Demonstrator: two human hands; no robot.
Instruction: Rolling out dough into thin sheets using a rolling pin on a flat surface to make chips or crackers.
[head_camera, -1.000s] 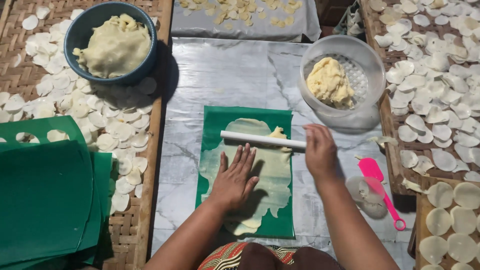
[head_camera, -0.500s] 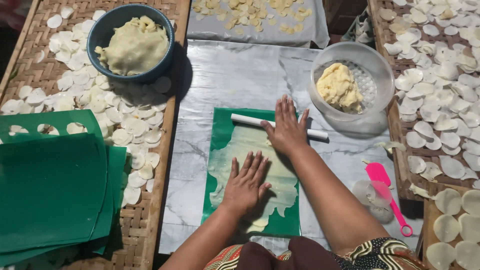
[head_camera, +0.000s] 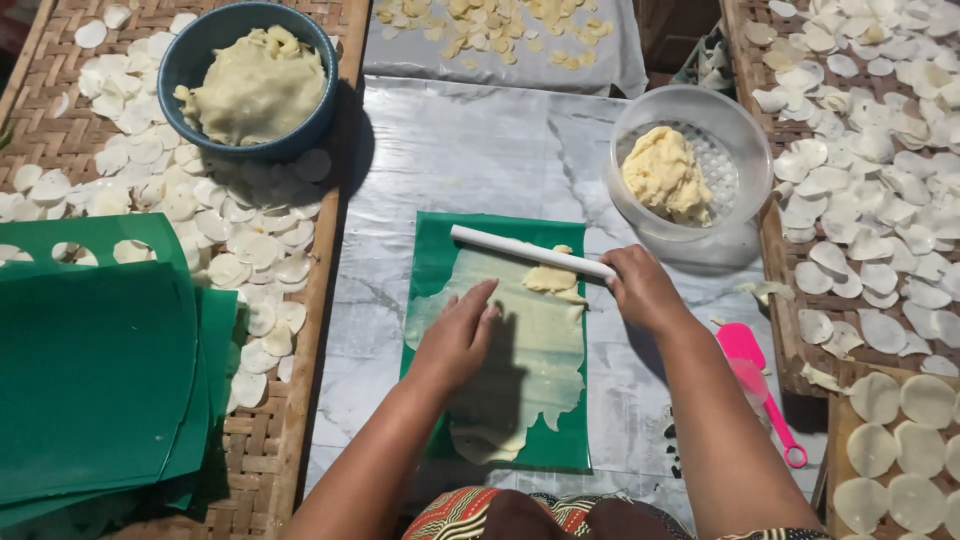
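Marble-patterned tabletop (head_camera: 470, 150), centre. Woven trays at left and right edges, covered with pale dough discs (head_camera: 240, 240). Stack of green sheets (head_camera: 90, 380), left edge. Green mat (head_camera: 440, 260), near edge, bearing thin rolled dough (head_camera: 530, 350). Blue bowl (head_camera: 200, 45), far left; clear bowl (head_camera: 740, 130), far right, both with dough. Left hand (head_camera: 455, 335): open, flat on dough. Right hand (head_camera: 640, 290): curled over white roller (head_camera: 525, 251) at mat's far edge. Pink scraper (head_camera: 745, 350), right.
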